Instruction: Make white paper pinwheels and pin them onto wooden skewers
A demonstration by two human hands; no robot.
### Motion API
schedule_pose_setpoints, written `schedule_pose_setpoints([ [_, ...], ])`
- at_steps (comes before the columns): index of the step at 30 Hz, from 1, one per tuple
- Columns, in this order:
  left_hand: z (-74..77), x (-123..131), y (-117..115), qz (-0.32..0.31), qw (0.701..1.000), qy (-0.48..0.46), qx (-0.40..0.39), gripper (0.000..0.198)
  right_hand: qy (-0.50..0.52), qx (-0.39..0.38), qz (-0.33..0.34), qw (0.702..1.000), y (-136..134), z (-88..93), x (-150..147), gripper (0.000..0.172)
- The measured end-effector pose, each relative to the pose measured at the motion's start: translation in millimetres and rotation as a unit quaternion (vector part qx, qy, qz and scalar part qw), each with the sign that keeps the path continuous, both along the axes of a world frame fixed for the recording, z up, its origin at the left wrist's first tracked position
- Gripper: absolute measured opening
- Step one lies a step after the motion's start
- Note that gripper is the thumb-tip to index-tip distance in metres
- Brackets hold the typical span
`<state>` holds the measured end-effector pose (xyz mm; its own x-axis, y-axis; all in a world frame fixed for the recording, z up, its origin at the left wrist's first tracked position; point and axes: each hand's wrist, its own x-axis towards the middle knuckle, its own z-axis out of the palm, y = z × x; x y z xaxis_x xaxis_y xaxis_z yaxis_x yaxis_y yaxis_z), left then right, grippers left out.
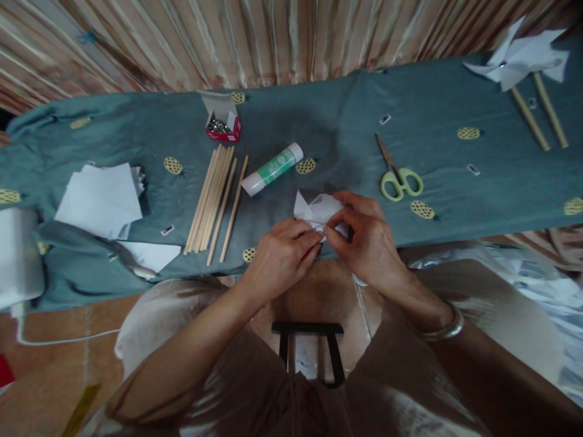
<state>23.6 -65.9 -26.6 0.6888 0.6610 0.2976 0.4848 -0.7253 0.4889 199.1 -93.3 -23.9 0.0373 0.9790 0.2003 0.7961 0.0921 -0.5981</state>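
Observation:
A white paper pinwheel (pixel 314 208), partly folded, is held between my two hands at the table's near edge. My left hand (pixel 285 252) pinches its lower left side, fingers pressed together. On the other side my right hand (pixel 364 237) grips the paper with thumb and fingers close to its middle. Whatever the fingertips cover at the centre is hidden. Just beyond my hands lies a glue stick (pixel 276 167) with a green and white label. Green-handled scissors (pixel 396 173) rest to the right of my right hand.
Several wooden sticks (pixel 212 200) lie left of the glue stick. Behind them a small red box (pixel 223 124) stands open with metal pieces inside. A stack of white paper (pixel 102 200) sits farther left, near a white charger (pixel 18 255). Finished pinwheels (pixel 512 64) on sticks lie at far right.

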Motion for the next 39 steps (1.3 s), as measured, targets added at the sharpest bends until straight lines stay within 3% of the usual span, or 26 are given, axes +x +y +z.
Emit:
schedule_pose_setpoints([
  [17, -0.3, 0, 0, -0.004, 1.000, -0.008, 0.005, 0.016, 0.007, 0.027, 0.010, 1.000, -1, -5.4, 2, 0.005],
  [28, 0.3, 1, 0, -0.005, 1.000, -0.008, -0.002, 0.017, -0.006, 0.035, 0.031, 0.999, -5, -3.6, 1, 0.016],
  [39, -0.9, 1, 0, -0.005, 1.000, -0.018, 0.009, 0.016, -0.136, 0.058, 0.071, 0.986, -11, -4.1, -1, 0.026],
])
